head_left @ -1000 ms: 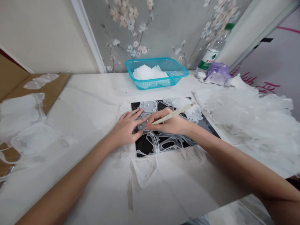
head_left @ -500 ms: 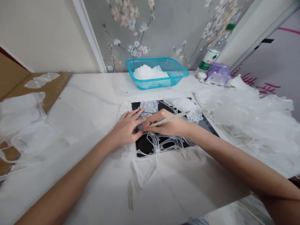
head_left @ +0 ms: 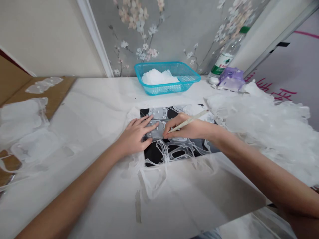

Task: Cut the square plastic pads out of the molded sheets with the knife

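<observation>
My left hand lies with fingers spread on the left side of a translucent silicone-like sheet with small raised knobs. That sheet rests on a black board. My right hand is closed round a thin, pale, pen-like tool, its lower end at the right edge of the sheet; the very tip is hidden by my fingers. Loose looped clear strips lie over the front of the board and hang onto the table. A second knobbed piece sits just behind.
A blue basket with whitish pieces stands at the back. On the right is a big heap of clear scraps, with a purple packet and a bottle behind. Translucent sheets lie on cardboard at the left.
My right hand has moved right and slightly up with the tool, uncovering more of the knobbed sheet. My left hand has stayed in place.
</observation>
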`<state>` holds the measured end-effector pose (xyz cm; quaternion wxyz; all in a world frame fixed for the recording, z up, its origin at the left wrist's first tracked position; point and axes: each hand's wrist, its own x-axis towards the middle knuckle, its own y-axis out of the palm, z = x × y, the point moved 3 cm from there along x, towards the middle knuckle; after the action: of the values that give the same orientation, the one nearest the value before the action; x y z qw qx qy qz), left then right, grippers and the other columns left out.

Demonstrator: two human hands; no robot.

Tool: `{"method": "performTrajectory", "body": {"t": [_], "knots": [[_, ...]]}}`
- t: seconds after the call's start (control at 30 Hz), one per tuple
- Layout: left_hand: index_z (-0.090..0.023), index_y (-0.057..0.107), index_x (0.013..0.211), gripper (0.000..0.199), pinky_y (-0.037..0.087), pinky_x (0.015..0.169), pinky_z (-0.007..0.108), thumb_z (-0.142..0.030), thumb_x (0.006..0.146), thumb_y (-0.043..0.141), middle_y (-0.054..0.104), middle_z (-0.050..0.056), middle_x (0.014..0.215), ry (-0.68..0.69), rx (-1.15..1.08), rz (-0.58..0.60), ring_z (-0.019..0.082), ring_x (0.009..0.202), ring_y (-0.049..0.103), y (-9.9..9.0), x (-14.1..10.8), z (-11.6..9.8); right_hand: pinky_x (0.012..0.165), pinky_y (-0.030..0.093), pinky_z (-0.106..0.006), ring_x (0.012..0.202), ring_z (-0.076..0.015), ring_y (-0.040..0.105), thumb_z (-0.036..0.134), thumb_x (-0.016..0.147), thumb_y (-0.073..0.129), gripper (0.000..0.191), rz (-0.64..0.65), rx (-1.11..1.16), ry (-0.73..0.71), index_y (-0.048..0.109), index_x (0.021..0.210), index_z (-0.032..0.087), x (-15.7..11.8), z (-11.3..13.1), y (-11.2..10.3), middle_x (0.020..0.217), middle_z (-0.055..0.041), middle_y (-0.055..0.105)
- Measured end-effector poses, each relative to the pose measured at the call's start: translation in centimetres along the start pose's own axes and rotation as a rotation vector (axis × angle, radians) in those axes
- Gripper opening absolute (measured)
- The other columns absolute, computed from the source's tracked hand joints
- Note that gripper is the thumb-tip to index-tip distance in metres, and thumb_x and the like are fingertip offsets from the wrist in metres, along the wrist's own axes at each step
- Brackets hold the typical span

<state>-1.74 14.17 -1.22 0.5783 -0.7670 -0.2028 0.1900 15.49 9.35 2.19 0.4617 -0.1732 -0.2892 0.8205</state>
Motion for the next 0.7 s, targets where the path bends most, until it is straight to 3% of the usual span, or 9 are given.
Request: {"method": "performTrajectory", "body": {"t": [0.37,0.7], "knots": [[-0.028,0.038,0.139,0.055,0.023,0.109,0.051,-0.032,0.085,0.046,0.020,0.006,0.153,0.014,0.020,-0.010,0.026,0.140,0.021,0.1,0.1,0.1,0.060,0.050,-0.022,0.067,-0.0118,0.063,0.025,0.074,0.068,0.012,-0.067,0.159,0.002,0.069,0.076,0.013,0.3,-1.1,0.2,0.073,-0.0034,0.070],[-0.029,0.039,0.138,0.050,0.021,0.109,0.052,-0.039,0.089,0.042,0.019,0.004,0.153,0.005,-0.001,-0.001,0.026,0.140,0.020,0.2,0.2,0.3,0.058,0.048,-0.022,0.065,-0.0114,0.061,0.021,0.074,0.067,0.010,-0.095,0.138,-0.013,0.069,0.075,0.011,0.7,-0.7,0.5,0.073,-0.0045,0.069]]}}
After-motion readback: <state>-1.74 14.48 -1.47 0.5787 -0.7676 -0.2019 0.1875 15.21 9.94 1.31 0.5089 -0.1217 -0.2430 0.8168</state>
